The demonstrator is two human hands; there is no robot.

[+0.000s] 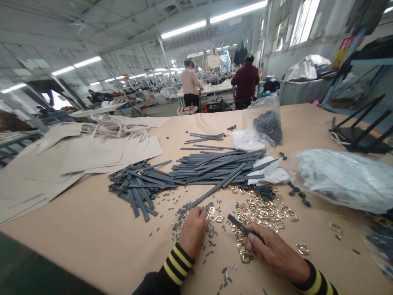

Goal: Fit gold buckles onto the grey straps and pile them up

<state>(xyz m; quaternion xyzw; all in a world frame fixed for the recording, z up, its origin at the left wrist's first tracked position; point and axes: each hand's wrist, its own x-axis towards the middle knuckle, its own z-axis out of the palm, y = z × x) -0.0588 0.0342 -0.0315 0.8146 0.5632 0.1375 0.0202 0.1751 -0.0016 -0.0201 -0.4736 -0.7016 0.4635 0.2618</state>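
The right hand (276, 256) pinches a short grey strap (242, 227) between its fingers (253, 241), the strap's long axis slanting forward and left, its free end pointing toward the left hand (193, 231). Below it lie gold metal buckles (260, 215) on the beige worktop (92, 221). The left hand's fingers (196, 219) curl down just beside a buckle (211, 210) among small grey pieces (184, 221); whether they hold anything is hidden. A heap of long grey straps (196, 172) lies ahead, running mostly crosswise.
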